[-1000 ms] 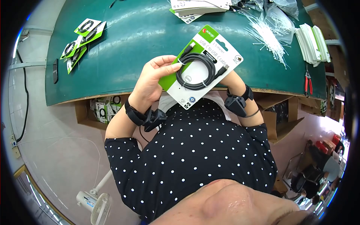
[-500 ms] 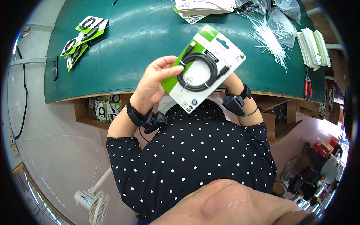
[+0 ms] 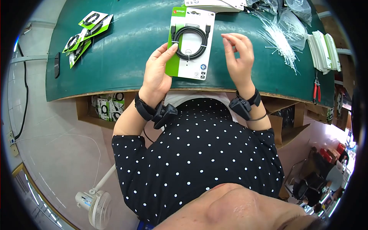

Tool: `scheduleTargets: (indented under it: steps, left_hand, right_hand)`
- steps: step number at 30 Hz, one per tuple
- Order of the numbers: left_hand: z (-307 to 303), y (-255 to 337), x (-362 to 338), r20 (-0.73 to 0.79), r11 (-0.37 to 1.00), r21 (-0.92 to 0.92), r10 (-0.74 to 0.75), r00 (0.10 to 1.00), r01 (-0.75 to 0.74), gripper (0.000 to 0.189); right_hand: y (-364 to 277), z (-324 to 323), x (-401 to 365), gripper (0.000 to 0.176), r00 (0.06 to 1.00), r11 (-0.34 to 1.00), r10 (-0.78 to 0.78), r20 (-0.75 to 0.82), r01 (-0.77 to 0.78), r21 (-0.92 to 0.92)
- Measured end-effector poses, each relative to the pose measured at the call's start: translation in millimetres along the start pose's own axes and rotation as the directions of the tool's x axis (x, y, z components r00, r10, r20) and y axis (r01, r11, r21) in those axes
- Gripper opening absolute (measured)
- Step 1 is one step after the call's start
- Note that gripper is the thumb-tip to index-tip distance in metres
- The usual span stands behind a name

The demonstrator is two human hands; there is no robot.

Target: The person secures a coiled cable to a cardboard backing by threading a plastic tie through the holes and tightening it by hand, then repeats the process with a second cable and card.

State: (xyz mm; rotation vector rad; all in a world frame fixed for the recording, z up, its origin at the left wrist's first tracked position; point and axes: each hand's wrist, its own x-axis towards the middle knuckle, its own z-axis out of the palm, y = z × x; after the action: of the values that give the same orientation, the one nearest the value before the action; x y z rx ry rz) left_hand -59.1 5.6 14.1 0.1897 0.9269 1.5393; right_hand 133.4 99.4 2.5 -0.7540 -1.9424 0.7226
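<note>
A carded charging cable (image 3: 197, 69) stands nearly upright in front of me, its black coil strapped to a white and green card. My left hand (image 3: 159, 71) is closed on the card's left edge, the thumb on the front beside the coil. To the right of the card, apart from it, my right hand (image 3: 240, 61) is raised over the table. Its thumb and index fingertips come close together in a pinch; whatever may be between them is too small to make out.
Several carded cables (image 3: 92, 28) lie on the green table (image 3: 126, 50) at left. White cable ties (image 3: 280, 42) are heaped at right, near stacked cards (image 3: 322, 51) and red-handled pliers (image 3: 316, 90). More cards (image 3: 214, 3) lie at the back. Open boxes (image 3: 86, 113) sit below the edge.
The carded cable has moved up and left and turned from tilted to nearly upright. My right hand has come out from behind it and now shows to its right.
</note>
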Motion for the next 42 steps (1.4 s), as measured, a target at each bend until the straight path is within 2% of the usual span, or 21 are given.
scheduleTargets:
  steps: [2,3,6,10,14,18,21,25,33,42]
  left_hand:
    - [0,-5,1,-0.012,1.0,-0.013,0.015,1.0,-0.015,0.024]
    - [1,-7,1,0.004,1.0,-0.006,0.011,1.0,-0.011,0.024]
    - [3,-10,1,0.04,1.0,0.009,0.006,0.999,-0.006,0.024]
    - [5,-8,-2,0.023,0.997,0.066,0.032,0.999,-0.034,0.025]
    - [5,-10,-2,0.059,0.998,0.063,-0.009,0.998,0.006,0.026]
    - [2,-11,-4,0.074,0.993,0.051,-0.106,0.992,0.103,0.026]
    - [1,-8,-7,0.068,0.941,0.176,-0.305,0.95,0.289,0.026]
    - [-3,-12,-7,0.122,0.962,0.204,-0.211,0.97,0.183,0.026]
    - [-4,-8,-13,0.149,0.96,0.27,-0.122,0.981,0.078,0.026]
    - [-8,-14,-16,0.124,0.972,0.214,-0.123,0.985,0.095,0.026]
  right_hand:
    - [-18,0,3,0.018,0.934,0.916,-0.352,-0.068,0.329,-0.228]
    - [-24,2,2,0.018,0.935,0.918,-0.347,-0.07,0.323,-0.23]
    - [-37,9,2,0.022,0.925,0.906,-0.309,0.219,0.356,-0.228]
    - [-34,8,2,0.021,0.877,0.877,-0.381,0.294,0.443,-0.185]
    - [-28,4,0,0.021,0.846,0.853,-0.424,0.323,0.493,-0.172]
    - [-27,3,-1,0.021,0.86,0.882,-0.377,0.344,0.447,-0.149]
    - [-31,1,-3,0.022,0.86,0.89,-0.354,0.368,0.431,-0.15]
    - [-32,0,-5,0.022,0.852,0.888,-0.351,0.389,0.435,-0.151]
    - [-29,-1,-7,0.022,0.83,0.871,-0.398,0.391,0.475,-0.122]
    - [-22,-2,-8,0.023,0.822,0.872,-0.42,0.384,0.483,-0.081]
